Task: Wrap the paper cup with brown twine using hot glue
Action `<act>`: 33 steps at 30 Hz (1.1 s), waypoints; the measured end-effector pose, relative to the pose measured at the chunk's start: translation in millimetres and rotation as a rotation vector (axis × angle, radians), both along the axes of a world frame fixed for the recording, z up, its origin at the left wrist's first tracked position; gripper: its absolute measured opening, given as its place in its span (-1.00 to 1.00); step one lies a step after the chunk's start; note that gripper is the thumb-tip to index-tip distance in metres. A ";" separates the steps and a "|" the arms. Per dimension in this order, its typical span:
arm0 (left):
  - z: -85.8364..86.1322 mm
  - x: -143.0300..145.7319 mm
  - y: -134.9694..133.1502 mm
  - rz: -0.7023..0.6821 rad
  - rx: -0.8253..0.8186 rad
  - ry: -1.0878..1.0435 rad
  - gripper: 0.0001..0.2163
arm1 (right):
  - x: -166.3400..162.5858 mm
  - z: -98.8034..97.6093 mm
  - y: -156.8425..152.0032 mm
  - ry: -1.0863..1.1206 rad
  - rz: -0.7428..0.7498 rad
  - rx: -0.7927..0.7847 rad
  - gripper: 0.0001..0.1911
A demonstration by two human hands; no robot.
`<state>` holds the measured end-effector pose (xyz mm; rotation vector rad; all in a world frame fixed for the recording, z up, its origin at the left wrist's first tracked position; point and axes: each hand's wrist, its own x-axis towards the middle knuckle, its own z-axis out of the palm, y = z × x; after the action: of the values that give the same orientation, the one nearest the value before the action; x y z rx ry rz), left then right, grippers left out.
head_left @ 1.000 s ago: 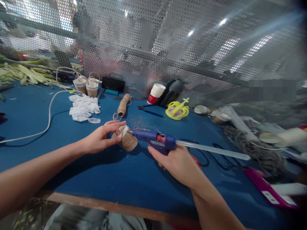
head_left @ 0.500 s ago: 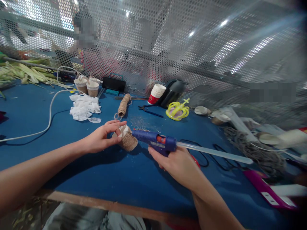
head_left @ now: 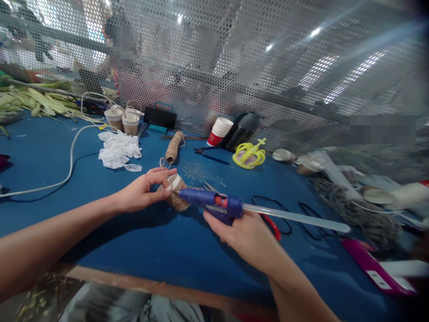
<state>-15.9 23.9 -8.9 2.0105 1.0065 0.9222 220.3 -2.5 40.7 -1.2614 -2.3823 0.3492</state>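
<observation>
Between the thumb and fingers of my left hand (head_left: 147,190) is a small paper cup (head_left: 179,204) wrapped in brown twine, tilted on its side with some white showing. My right hand (head_left: 246,235) grips a blue glue gun (head_left: 214,203), its nozzle pointing left against or very near the twine on the cup; the exact contact is hidden. A long clear glue stick (head_left: 298,217) sticks out of the gun's back. Twine runs from the cup up to a twine roll (head_left: 174,147) just behind it. Red-handled scissors (head_left: 273,227) lie partly under my right hand.
Crumpled white gloves (head_left: 119,150) and twine-wrapped cups (head_left: 130,123) stand at the back left, near a white cable (head_left: 71,156). Pliers (head_left: 212,155), stacked paper cups (head_left: 221,130) and a yellow crown-shaped piece (head_left: 248,154) lie behind. Grey cord (head_left: 355,210) heaps at right.
The glue gun has shifted slightly left and down along the cup, covering more of its twine. More of the scissors shows. My left hand holds the cup almost still.
</observation>
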 end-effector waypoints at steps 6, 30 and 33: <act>2.5 1.2 -2.7 -0.009 0.010 -0.002 -0.87 | 3.1 2.3 2.9 -0.002 -0.088 0.001 -0.79; 3.5 2.7 -2.9 0.005 0.000 0.001 -0.85 | 3.7 5.6 2.9 -0.432 0.240 0.457 -0.67; 3.5 2.5 -3.2 -0.005 -0.004 -0.005 -0.86 | 2.0 6.9 1.6 -0.432 0.175 0.399 -0.69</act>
<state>-13.4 20.7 -5.4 2.0053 0.9996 0.9217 222.3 -0.9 47.6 -1.0198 -2.7409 -0.3760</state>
